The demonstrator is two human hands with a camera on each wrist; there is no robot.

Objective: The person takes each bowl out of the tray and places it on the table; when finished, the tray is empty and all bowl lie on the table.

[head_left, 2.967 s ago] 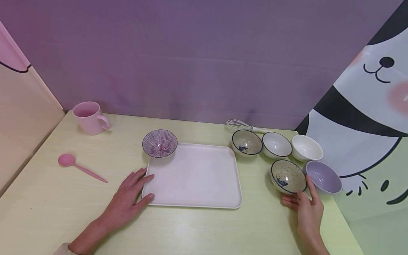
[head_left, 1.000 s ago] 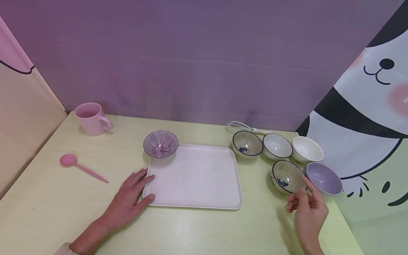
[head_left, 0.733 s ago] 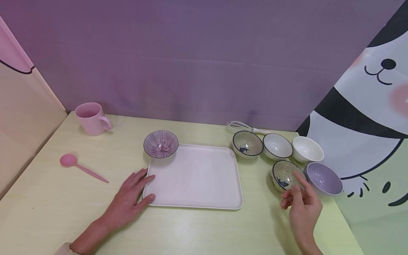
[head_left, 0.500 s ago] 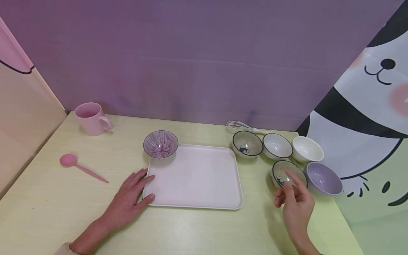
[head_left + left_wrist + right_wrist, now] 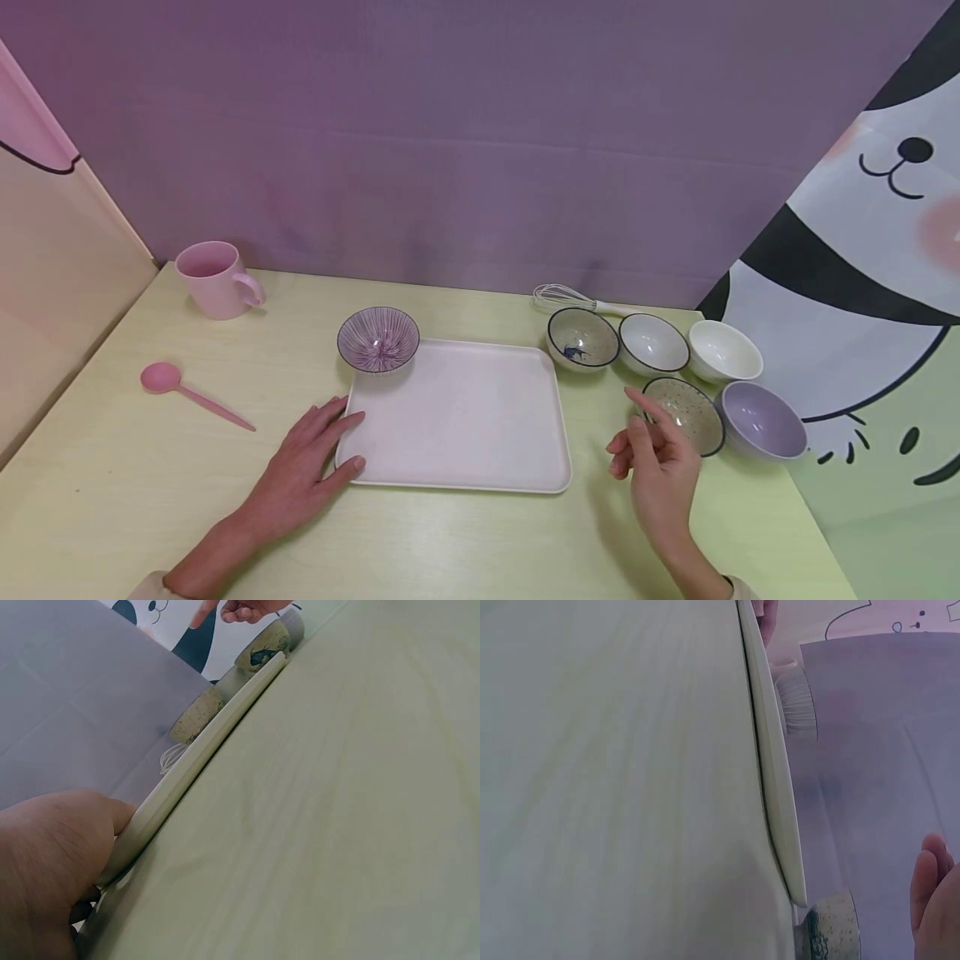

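Note:
My left hand (image 5: 300,467) rests at the left edge of a pale rectangular tray (image 5: 457,433), thumb and fingertips touching its rim. In the left wrist view this hand (image 5: 60,855) lies against the tray's side. My right hand (image 5: 660,475) is raised over the table right of the tray and holds nothing. Its index finger is extended and the others are loosely bent. Just behind it sits a speckled grey bowl (image 5: 693,412), partly hidden by the hand. A purple-striped bowl (image 5: 377,340) overlaps the tray's back left corner.
At the right stand another speckled bowl (image 5: 582,340), a dark-rimmed white bowl (image 5: 652,343), a plain white bowl (image 5: 723,352) and a lilac bowl (image 5: 763,421). A whisk (image 5: 566,297) lies behind them. On the left are a pink mug (image 5: 213,283) and a pink spoon (image 5: 195,396).
My right hand has left the front speckled bowl, which it touched three seconds ago, and moved left toward the tray. The left hand, tray and bowls have stayed in place.

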